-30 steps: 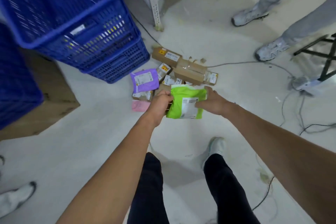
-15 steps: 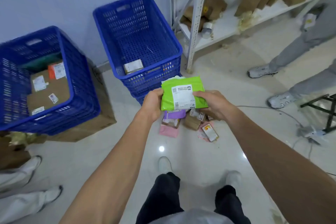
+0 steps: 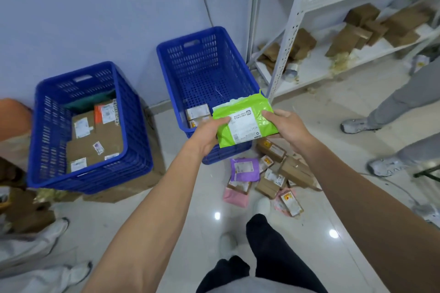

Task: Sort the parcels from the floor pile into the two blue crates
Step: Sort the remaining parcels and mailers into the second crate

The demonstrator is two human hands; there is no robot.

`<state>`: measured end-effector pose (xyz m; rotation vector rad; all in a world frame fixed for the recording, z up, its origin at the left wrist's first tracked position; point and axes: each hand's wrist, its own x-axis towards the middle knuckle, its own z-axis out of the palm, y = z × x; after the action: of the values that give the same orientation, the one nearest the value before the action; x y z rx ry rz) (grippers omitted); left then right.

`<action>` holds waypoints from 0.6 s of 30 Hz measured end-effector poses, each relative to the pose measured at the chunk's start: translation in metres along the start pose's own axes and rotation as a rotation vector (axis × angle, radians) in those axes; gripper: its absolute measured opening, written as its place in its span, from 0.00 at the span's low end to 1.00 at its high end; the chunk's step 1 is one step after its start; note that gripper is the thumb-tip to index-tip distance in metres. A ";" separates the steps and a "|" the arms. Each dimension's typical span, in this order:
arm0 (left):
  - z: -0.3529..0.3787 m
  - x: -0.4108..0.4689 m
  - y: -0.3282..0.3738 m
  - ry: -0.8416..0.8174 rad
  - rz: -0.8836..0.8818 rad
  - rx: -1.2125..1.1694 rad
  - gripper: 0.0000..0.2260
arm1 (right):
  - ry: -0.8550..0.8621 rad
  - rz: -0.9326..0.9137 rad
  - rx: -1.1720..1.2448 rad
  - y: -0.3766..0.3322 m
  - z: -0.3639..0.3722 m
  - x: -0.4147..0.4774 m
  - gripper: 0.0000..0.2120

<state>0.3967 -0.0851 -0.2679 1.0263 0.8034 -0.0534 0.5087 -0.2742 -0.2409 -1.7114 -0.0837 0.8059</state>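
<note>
I hold a green plastic mailer [image 3: 245, 119] with a white label in front of me, over the near rim of the right blue crate [image 3: 176, 93]. My left hand [image 3: 209, 137] grips its left edge and my right hand [image 3: 284, 126] grips its right edge. The right crate has a couple of small labelled boxes at its near end. The left blue crate [image 3: 42, 135] holds several cardboard parcels and an orange one. The floor pile [image 3: 269, 173] of cardboard boxes, a purple mailer and pink mailers lies below my hands.
A white metal shelf rack [image 3: 292, 21] with brown boxes stands at the right. Other people's legs and shoes [image 3: 357, 125] are at the right and lower left. Both crates rest on cardboard boxes [image 3: 133, 185] against the wall. My own legs [image 3: 259, 257] are below.
I have lifted the green mailer from the floor pile up to crate height and straightened, so both crates and the shelf came into view. Both hands kept their grip.
</note>
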 end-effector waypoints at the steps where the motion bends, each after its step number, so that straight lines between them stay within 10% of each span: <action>1: -0.002 0.007 0.004 0.020 -0.007 -0.006 0.11 | 0.018 -0.018 -0.008 -0.006 0.003 0.010 0.09; 18: -0.054 0.153 0.099 0.100 -0.030 0.039 0.11 | 0.223 -0.302 -0.700 -0.065 0.082 0.211 0.10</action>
<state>0.5152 0.0591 -0.3030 1.0597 0.9118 -0.0439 0.6467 -0.0895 -0.2875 -2.3586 -0.5072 0.3656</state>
